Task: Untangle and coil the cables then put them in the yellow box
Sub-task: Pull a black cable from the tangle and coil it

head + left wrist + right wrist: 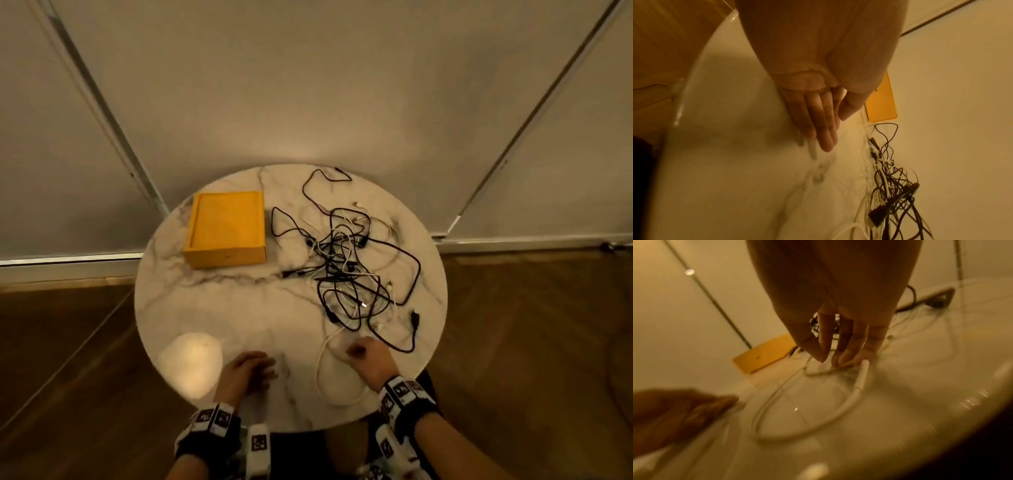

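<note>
Near edge: my right grip (364, 353) has its fingertips (842, 359) pinching the white cable (860, 381), the loosest strand to free first. Left grip (251, 370) lies spread flat on the worktop (205, 308), idle. Tangle (349, 270) sits centre-right; yellow box (226, 229) far left, empty, clear of the work.

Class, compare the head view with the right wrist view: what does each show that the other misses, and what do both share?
Head view only: the whole round table, the open top of the yellow box and the full spread of the cable tangle.
Right wrist view only: the right hand fingertips close up, touching the white cable near its plug end.
Both: box, white cable, both hands; the left hand holds nothing.
</note>
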`<state>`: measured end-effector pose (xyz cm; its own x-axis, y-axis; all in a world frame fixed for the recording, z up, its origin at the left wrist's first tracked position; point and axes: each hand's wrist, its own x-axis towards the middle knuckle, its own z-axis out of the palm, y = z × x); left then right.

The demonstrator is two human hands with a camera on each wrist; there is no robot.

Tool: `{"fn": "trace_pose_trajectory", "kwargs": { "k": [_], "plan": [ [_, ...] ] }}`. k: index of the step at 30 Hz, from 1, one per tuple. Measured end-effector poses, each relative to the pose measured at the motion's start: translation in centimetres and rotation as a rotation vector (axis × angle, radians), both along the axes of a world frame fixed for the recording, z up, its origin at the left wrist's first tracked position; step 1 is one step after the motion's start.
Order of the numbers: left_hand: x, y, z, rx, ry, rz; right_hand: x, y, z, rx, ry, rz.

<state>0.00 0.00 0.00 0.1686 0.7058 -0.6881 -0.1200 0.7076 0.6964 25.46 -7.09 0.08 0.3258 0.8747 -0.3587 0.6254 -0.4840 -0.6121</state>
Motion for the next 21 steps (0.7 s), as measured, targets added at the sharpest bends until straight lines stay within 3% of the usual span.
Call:
{"fn": "trace_pose_trajectory", "kwargs": {
  "k": [6, 11, 17, 21],
  "plan": [
    [0.7, -0.5, 0.0, 0.051, 0.158, -0.076, -2.9, -2.2, -0.5, 0.078, 0.168, 0.135],
    [2.3, -2.5, 2.0, 0.169, 0.331, -0.446, -0.9, -2.5, 1.3, 0.303, 0.390, -0.124],
    [4.4, -3.9, 2.8, 0.433, 0.432, -0.829, 5.8, -6.6, 0.3, 0.290, 0.008, -0.245],
    [3.8, -4.4, 3.4, 0.484, 0.403, -0.823, 7.1, -6.8, -0.6, 0.144, -0.023, -0.135]
  ]
}}
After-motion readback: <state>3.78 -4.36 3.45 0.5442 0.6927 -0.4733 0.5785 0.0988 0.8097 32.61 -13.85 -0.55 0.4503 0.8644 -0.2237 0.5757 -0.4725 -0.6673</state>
